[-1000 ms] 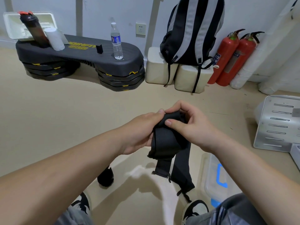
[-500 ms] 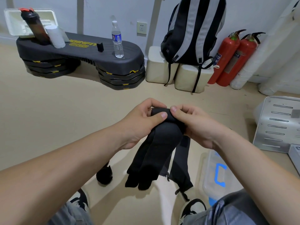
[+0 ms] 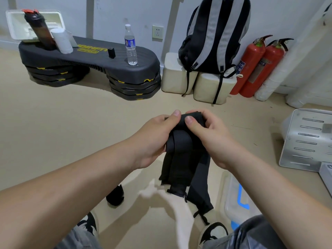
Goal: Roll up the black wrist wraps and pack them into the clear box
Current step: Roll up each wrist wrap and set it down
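Both hands are on the wrist wraps (image 3: 181, 150), which we hold in the air up and left of the clear box (image 3: 231, 200).

Left hand (image 3: 150, 141): fingers (image 3: 161, 150) curled round the left side of the roll, thumb laid flat on top of the fabric.
Right hand (image 3: 212, 141): fingers (image 3: 204, 116) hooked over the top edge, thumb pad pressed on the fabric just beside the left thumb. Both hands pinch the same rolled end; neither is spread.

Wraps: matte black woven fabric, soft, in wide flat bands. The top end is wound into a loose rounded roll between our palms. The rest hangs as flat strips. One ends in a stitched edge. The longest ends in a thin cord loop just left of the box.

Box: clear plastic with rounded corners and a blue latch. It lies on the beige floor (image 3: 71, 126), partly hidden by our right forearm. We can't tell if the lid is on.

A small black bundle (image 3: 115, 195) sits on the floor well left of the box. Right shoe (image 3: 213, 232) is just beside the box's near edge.

Far behind the box, along the wall:
- a black ridged step platform (image 3: 89, 58) with a clear water bottle (image 3: 130, 45) upright on it
- a grey-and-black striped backpack (image 3: 213, 33)
- two red fire extinguishers (image 3: 255, 65)

Right of the box is a pale slotted metal panel (image 3: 309, 139).
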Demonstrator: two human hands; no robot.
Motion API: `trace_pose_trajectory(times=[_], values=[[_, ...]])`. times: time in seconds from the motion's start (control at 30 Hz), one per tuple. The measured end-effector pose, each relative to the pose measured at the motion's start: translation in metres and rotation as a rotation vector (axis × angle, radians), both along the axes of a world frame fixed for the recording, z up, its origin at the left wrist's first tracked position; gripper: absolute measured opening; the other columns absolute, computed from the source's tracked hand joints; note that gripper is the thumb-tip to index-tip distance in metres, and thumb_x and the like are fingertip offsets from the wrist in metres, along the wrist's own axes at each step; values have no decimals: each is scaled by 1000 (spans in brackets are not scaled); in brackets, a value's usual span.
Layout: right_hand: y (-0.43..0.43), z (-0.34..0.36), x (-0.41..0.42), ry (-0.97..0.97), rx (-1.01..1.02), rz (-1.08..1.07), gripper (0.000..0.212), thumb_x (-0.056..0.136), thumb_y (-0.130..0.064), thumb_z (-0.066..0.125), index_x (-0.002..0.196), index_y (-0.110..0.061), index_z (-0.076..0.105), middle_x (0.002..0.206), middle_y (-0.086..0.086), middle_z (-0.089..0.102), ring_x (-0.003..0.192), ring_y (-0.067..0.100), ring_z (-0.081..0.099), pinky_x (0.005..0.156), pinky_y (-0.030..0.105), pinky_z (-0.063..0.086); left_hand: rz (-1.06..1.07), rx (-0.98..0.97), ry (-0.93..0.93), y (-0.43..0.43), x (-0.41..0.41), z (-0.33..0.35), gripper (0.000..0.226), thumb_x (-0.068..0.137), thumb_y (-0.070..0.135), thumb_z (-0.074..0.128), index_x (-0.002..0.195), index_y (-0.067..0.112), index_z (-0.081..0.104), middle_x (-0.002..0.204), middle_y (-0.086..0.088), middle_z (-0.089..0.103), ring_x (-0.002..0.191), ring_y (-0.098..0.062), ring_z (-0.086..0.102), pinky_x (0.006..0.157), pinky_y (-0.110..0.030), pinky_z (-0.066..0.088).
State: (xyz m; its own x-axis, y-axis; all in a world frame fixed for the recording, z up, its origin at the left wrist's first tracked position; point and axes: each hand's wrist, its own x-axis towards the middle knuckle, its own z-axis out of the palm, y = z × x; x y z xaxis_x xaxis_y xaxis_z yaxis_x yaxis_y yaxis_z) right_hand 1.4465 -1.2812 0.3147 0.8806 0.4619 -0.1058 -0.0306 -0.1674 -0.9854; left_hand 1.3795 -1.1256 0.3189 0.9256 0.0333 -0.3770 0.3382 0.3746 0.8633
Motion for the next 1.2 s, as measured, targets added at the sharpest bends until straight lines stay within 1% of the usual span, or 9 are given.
trace_pose_trajectory(times=[0.1, 0.3, 0.47, 0.6, 0.73, 0.83, 0.9, 1.0, 1.2], values=[[5, 2, -3, 180, 45, 41, 27, 106, -31, 64, 130, -18, 65, 126, 10, 75, 118, 26, 73, 106, 49, 57, 95, 180, -10, -2, -3, -2, 46, 108, 52, 50, 125, 11, 63, 115, -8, 80, 109, -21, 77, 107, -47, 55], [12, -3, -7, 190, -3, 77, 36, 107, -48, 56, 132, -22, 62, 125, 4, 75, 117, 19, 73, 109, 48, 54, 131, 232, -24, -7, -10, -4, 44, 105, 60, 50, 124, 22, 62, 116, 3, 78, 109, -11, 75, 101, -36, 55], [7, -10, -6, 180, -218, 153, 80, 73, -96, 43, 132, -42, 53, 131, -9, 70, 126, 11, 66, 117, 43, 43, 43, 342, -63, 3, -15, -5, 30, 104, 50, 59, 122, 25, 61, 115, 5, 76, 104, -6, 74, 87, -25, 56], [8, -6, -2, 135, -257, 154, 97, 61, -110, 33, 131, -47, 57, 129, -8, 71, 124, 15, 67, 113, 48, 48, 17, 476, -195, 9, -16, -5, 17, 104, 26, 64, 121, 30, 59, 111, -3, 73, 97, -13, 73, 82, -30, 62], [10, 2, 0, 167, -78, 115, 55, 96, -71, 57, 124, -24, 66, 122, 8, 76, 111, 24, 75, 96, 45, 61, -13, 715, -396, 18, -15, -5, 29, 99, 21, 65, 121, 39, 58, 109, 9, 70, 100, -19, 70, 88, -43, 61], [8, 9, -2, 223, 86, 101, 27, 104, -35, 62, 120, -14, 64, 112, 13, 74, 96, 25, 74, 74, 32, 62, 6, 719, -419, 22, -14, -3, 35, 97, 15, 70, 124, 35, 59, 114, 10, 68, 88, -12, 69, 78, -33, 60], [6, 9, -4, 266, 169, 109, 27, 103, -26, 63, 126, -13, 62, 110, 13, 74, 94, 25, 74, 74, 34, 64, 16, 519, -293, 19, -14, 0, 40, 95, 12, 76, 127, 28, 59, 119, 2, 68, 86, -8, 72, 75, -27, 60], [5, 9, -5, 278, 234, 110, 22, 103, -10, 63, 123, -18, 63, 103, 7, 75, 89, 22, 74, 74, 36, 65, -63, 314, -84, 19, -11, 0, 39, 90, 22, 75, 127, 25, 63, 120, -2, 76, 105, -17, 75, 87, -38, 62], [3, 6, -1, 220, 225, 110, 37, 89, 13, 71, 98, -22, 71, 107, 15, 70, 91, 29, 71, 78, 39, 65, -103, 221, -7, 16, -7, 0, 46, 101, 56, 60, 131, 21, 63, 120, -1, 78, 107, -16, 76, 86, -36, 59]])
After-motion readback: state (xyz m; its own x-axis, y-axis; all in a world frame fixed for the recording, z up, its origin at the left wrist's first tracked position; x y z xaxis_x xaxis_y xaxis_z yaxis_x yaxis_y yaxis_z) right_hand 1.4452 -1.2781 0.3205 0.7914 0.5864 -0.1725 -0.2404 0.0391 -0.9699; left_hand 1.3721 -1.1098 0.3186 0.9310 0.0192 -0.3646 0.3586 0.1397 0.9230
